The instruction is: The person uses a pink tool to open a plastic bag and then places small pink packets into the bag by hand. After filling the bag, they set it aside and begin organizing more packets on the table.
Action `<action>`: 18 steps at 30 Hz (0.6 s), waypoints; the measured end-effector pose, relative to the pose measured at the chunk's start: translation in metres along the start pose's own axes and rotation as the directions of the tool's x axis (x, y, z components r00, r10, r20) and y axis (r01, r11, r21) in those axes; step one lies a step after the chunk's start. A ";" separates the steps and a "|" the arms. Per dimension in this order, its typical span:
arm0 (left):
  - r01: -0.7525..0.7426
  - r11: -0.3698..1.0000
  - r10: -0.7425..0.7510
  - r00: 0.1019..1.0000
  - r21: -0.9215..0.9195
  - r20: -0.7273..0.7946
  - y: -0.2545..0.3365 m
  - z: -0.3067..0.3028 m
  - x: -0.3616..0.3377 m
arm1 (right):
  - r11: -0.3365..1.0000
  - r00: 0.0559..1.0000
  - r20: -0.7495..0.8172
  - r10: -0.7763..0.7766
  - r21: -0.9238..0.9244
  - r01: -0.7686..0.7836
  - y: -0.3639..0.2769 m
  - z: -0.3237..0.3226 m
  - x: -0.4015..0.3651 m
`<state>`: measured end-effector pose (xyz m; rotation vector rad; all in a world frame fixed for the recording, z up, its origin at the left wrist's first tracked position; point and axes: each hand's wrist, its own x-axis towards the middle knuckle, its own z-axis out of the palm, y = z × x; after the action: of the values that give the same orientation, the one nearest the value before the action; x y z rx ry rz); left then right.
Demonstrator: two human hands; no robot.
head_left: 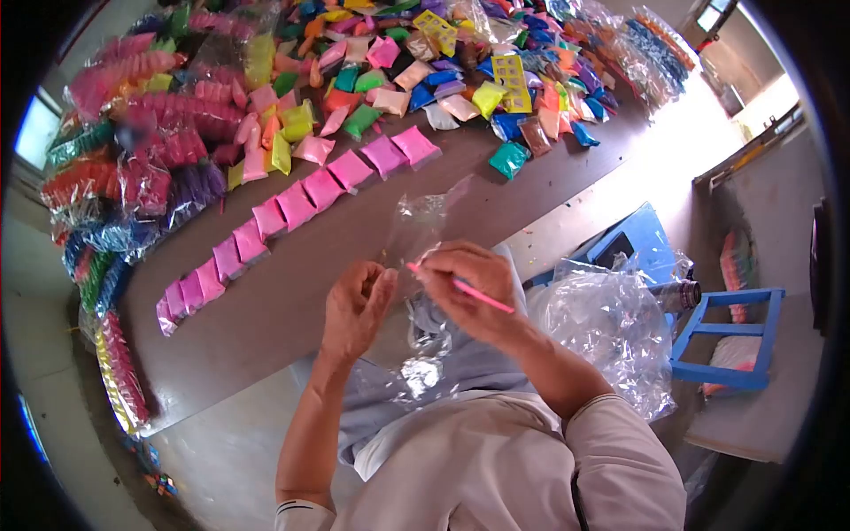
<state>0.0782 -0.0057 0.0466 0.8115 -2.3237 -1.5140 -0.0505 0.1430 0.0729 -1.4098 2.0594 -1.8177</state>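
Between my hands, a clear plastic bag (418,221) stands partly up over the table's near edge. My left hand (356,305) is closed, its thumb and fingertips pinched at the bag's left side. In my right hand (474,288) is a thin pink stick (482,296), slanting across the closed fingers; its tip is by the bag. More crinkled clear plastic (421,372) lies over my lap below the hands. Beyond them, a diagonal row of pink and purple packets (297,205) lies on the brown table (292,283).
Loose colourful packets (381,75) are heaped at the back, with yellow cards (511,84) among them. Bagged packet bundles (133,133) line the left side. To my right are a large clear plastic bag (602,332), a blue stool (726,341) and a dark phone-like object (611,252).
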 end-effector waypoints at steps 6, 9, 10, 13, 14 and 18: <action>-0.021 0.946 0.071 0.987 -0.323 0.144 0.006 -0.035 -0.033 | 0.990 0.981 -0.141 -0.137 0.014 0.140 -0.020 0.051 0.000; -0.140 0.920 0.189 0.977 -0.367 0.102 0.021 -0.043 -0.044 | 0.980 0.979 -0.111 -0.174 0.080 0.183 -0.029 0.060 0.006; -0.142 0.922 0.190 0.977 -0.359 0.102 0.026 -0.041 -0.048 | 0.980 0.988 -0.098 -0.117 0.152 0.131 -0.033 0.066 0.005; -0.111 0.878 0.149 0.988 -0.465 0.046 0.029 -0.034 -0.058 | 0.958 0.995 -0.054 -0.088 0.270 0.099 -0.046 0.072 0.010; -0.072 0.866 0.096 0.995 -0.496 0.023 0.021 -0.032 -0.059 | 0.936 0.998 0.068 0.000 0.351 -0.023 -0.041 0.075 0.009; -0.032 0.944 0.061 0.995 -0.329 0.077 0.011 -0.034 -0.052 | 0.638 0.835 0.303 0.459 0.542 -0.547 -0.045 0.062 0.008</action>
<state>0.1337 0.0011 0.0756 0.6109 -2.0461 -1.8794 0.0066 0.0960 0.0945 -0.6582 1.3731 -1.8035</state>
